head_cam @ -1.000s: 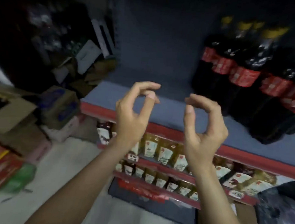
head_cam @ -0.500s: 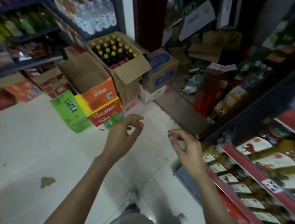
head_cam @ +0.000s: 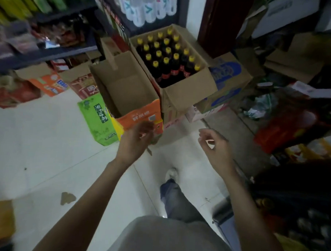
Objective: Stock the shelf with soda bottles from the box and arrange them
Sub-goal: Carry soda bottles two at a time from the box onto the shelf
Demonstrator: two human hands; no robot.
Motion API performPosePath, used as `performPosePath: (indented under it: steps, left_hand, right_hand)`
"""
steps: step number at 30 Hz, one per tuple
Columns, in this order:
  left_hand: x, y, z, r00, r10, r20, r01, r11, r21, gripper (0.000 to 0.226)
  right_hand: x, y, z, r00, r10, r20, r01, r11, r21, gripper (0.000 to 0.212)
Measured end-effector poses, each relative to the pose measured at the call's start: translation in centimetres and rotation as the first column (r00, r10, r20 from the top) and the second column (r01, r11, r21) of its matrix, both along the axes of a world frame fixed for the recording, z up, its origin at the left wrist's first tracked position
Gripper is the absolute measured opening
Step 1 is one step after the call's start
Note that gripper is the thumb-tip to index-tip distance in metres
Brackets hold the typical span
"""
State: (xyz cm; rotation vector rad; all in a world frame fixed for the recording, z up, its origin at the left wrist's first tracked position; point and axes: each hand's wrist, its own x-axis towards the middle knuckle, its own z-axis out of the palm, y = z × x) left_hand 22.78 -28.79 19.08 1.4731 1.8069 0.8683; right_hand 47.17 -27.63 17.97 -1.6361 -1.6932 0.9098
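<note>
Now, from the head camera, the view has swung off the shelf and its lined-up bottles and down to the floor, and both hands come along with nothing in them. The left hand [head_cam: 134, 141] hangs loosely curled, fingers half bent, gripping nothing; the right hand [head_cam: 215, 148] matches it, thumb and fingers slack and apart. Beyond and above both hands, well out of reach, sits the open box [head_cam: 178, 95] packed with soda bottles [head_cam: 166, 56], yellow caps up in rows. Just ahead of the left hand stands an empty carton [head_cam: 124, 87] with an orange front, touching the full box's side. One shoe [head_cam: 171, 173] steps forward between the hands. By my read, that's the walk back for a reload: placing is done for this round, and the next grab calls for closing the gap and reaching down onto the caps.
</note>
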Motion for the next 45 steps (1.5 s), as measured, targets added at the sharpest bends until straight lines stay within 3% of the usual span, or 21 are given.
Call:
performPosePath:
  steps: [9, 15, 19, 21, 24, 26, 30, 34, 37, 40, 43, 45]
  left_hand:
    - [-5.0, 20.0, -2.3, 0.992, 0.067, -0.106, -0.068, 0.998, -0.009, 0.025]
    - [-7.7, 34.3, -9.3, 0.936, -0.087, -0.342, 0.033, 0.986, -0.161, 0.041]
    - [-9.7, 41.7, -12.8, 0.904, -0.149, -0.401, 0.066, 0.975, -0.215, 0.053]
    - [-9.9, 44.0, -13.8, 0.878, -0.217, -0.426, 0.135, 0.968, -0.213, 0.054]
    - [-9.6, 46.0, -15.0, 0.795, -0.399, -0.458, 0.293, 0.912, -0.287, 0.055]
    - [-9.3, 46.7, -15.9, 0.769, -0.488, -0.413, 0.353, 0.863, -0.363, 0.056]
    - [-9.2, 47.7, -17.9, 0.711, -0.561, -0.425, 0.399, 0.819, -0.413, 0.049]
    - [-9.7, 47.9, -18.5, 0.718, -0.521, -0.462, 0.383, 0.849, -0.363, 0.042]
    - [-10.3, 47.3, -17.9, 0.75, -0.505, -0.427, 0.41, 0.862, -0.299, 0.041]
    - [-10.9, 46.7, -16.5, 0.802, -0.481, -0.355, 0.485, 0.871, -0.084, 0.037]
    - [-10.6, 46.0, -12.9, 0.885, -0.456, -0.095, 0.463, 0.883, 0.073, 0.039]
    - [-9.6, 45.2, -9.8, 0.882, -0.458, 0.11, 0.448, 0.888, 0.106, 0.043]
  right_hand:
    - [-5.5, 22.0, -0.2, 0.991, 0.11, 0.079, -0.112, 0.993, 0.023, 0.03]
    - [-9.3, 33.6, -6.0, 0.98, 0.114, 0.162, -0.108, 0.993, -0.048, 0.039]
    - [-12.6, 40.5, -10.7, 0.949, 0.159, 0.271, -0.136, 0.985, -0.102, 0.05]
    - [-14.4, 43.6, -12.7, 0.898, 0.205, 0.389, -0.182, 0.979, -0.095, 0.058]
    - [-16.7, 47.0, -15.5, 0.713, 0.33, 0.618, -0.323, 0.938, -0.128, 0.071]
    - [-17.6, 48.1, -17.1, 0.654, 0.37, 0.659, -0.335, 0.924, -0.186, 0.072]
    - [-18.0, 48.4, -19.5, 0.855, 0.217, 0.471, -0.183, 0.976, -0.118, 0.045]
    - [-17.8, 47.8, -20.1, 0.985, 0.012, 0.173, 0.016, 0.987, -0.16, 0.039]
    - [-17.7, 46.3, -19.5, 0.991, -0.097, 0.095, 0.113, 0.976, -0.187, 0.036]
    - [-17.2, 44.7, -16.1, 0.967, -0.254, 0.003, 0.253, 0.96, -0.118, 0.035]
    - [-16.0, 41.9, -11.0, 0.928, -0.361, -0.09, 0.364, 0.931, 0.014, 0.034]
    - [-15.1, 39.6, -7.8, 0.905, -0.413, -0.104, 0.42, 0.906, 0.051, 0.036]
